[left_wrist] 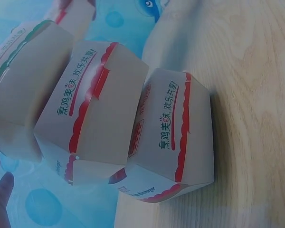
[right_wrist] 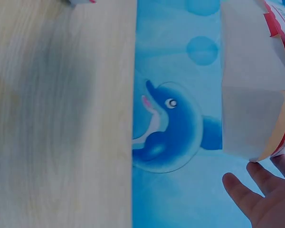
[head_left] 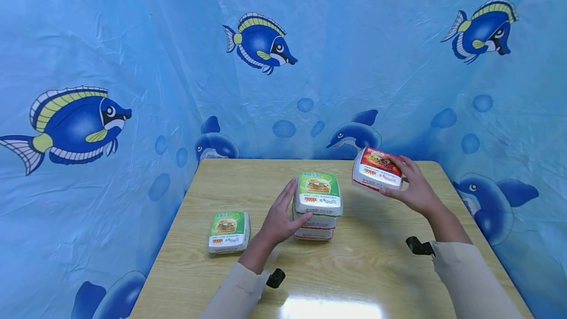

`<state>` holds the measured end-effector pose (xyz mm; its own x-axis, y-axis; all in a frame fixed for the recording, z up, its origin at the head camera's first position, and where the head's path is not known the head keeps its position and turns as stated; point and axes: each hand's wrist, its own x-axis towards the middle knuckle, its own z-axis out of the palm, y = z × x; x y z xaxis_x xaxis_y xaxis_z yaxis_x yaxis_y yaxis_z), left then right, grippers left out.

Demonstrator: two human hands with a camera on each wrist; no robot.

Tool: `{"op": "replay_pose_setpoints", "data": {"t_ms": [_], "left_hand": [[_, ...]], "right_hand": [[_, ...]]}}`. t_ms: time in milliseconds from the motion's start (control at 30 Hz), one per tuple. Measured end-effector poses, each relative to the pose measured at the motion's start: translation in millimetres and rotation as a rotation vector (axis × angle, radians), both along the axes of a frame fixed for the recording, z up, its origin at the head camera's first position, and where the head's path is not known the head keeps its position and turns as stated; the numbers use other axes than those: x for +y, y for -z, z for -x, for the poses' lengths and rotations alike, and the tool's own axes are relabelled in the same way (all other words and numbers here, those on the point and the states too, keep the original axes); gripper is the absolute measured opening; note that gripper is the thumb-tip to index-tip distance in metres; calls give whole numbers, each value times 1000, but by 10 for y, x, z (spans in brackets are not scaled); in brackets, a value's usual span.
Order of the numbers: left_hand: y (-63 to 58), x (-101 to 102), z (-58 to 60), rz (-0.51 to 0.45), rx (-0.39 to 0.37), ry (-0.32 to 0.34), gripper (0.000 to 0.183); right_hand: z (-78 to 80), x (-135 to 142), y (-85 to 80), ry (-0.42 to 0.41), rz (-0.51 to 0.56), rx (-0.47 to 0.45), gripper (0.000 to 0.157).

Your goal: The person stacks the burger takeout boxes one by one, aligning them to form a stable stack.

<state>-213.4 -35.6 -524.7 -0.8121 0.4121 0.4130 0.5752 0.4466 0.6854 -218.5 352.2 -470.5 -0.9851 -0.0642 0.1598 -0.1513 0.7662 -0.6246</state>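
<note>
Three burger boxes stand stacked on the table, topped by a green-lidded burger box (head_left: 318,192); the lower boxes (left_wrist: 168,133) have red scalloped trim. My left hand (head_left: 280,218) is at the stack's left side, fingers fairly straight and thumb near the front of the top box. Whether it touches the box I cannot tell. To the right, my right hand (head_left: 414,188) holds a red-lidded burger box (head_left: 377,169), tilted and raised above the table. In the right wrist view, the pale side of that box (right_wrist: 251,85) shows beside the fingers.
Another green-lidded burger box (head_left: 229,232) lies on the wooden table (head_left: 363,270) left of the stack. A blue curtain (head_left: 177,38) printed with fish and dolphins surrounds the table's back and sides.
</note>
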Motion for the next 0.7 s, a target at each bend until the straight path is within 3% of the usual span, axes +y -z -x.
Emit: {"op": "replay_pose_setpoints", "data": {"t_ms": [700], "left_hand": [[-21,27,10,23,7,-22,92]], "right_hand": [[-17,-389,-447,-94,35,64,99]]}}
